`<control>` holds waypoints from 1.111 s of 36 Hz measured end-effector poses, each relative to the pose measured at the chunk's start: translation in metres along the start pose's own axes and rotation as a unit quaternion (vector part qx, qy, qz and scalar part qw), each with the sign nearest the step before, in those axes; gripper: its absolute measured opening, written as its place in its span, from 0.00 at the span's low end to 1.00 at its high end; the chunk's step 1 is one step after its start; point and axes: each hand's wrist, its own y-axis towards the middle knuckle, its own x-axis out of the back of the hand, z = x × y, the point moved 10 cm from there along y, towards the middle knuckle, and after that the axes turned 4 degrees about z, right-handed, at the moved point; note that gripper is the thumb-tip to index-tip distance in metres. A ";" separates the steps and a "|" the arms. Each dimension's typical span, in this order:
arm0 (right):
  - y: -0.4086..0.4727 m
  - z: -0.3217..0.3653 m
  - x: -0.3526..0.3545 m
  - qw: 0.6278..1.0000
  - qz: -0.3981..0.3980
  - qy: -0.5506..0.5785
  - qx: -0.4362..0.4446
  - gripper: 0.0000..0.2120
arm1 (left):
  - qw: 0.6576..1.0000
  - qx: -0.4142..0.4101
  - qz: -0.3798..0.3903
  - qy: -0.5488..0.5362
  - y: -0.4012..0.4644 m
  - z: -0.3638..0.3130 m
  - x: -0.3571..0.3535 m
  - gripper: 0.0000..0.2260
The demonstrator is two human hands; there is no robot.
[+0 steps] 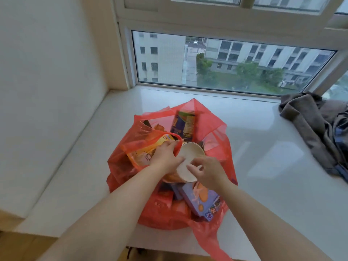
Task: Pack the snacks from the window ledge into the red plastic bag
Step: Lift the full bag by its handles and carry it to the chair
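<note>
The red plastic bag (211,129) stands open on the white window ledge (263,147), full of snacks. Inside it lie a round tub with a white lid (190,155), a yellow-orange packet (148,146), a dark purple box (183,125) standing at the back, and a light purple box (203,200) at the front. My left hand (165,155) grips the bag's left handle loop (160,133) beside the tub. Curled fingers of my right hand (207,170) rest on the near side of the tub's lid.
A brown and grey heap of clothing (318,129) lies on the ledge at the far right. The window pane (226,63) stands just behind the bag and a white wall (47,72) closes the left side. The ledge's front edge runs under my forearms.
</note>
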 end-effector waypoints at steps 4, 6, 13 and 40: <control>0.014 -0.038 0.028 0.994 -0.062 -0.065 -0.069 0.10 | 0.999 0.000 0.002 -0.041 -0.001 0.003 -0.001 0.28; 0.025 -0.051 0.025 0.991 -0.036 -0.107 -0.077 0.15 | 0.998 0.019 -0.007 -0.055 0.000 0.008 0.001 0.28; 0.032 -0.085 -0.020 0.919 0.194 -0.313 -0.137 0.32 | 0.998 0.054 -0.006 -0.030 0.005 0.011 0.001 0.30; 0.072 -0.010 0.253 0.907 -0.188 0.247 -0.283 0.16 | 0.972 0.067 -0.175 0.145 0.005 -0.044 0.258 0.16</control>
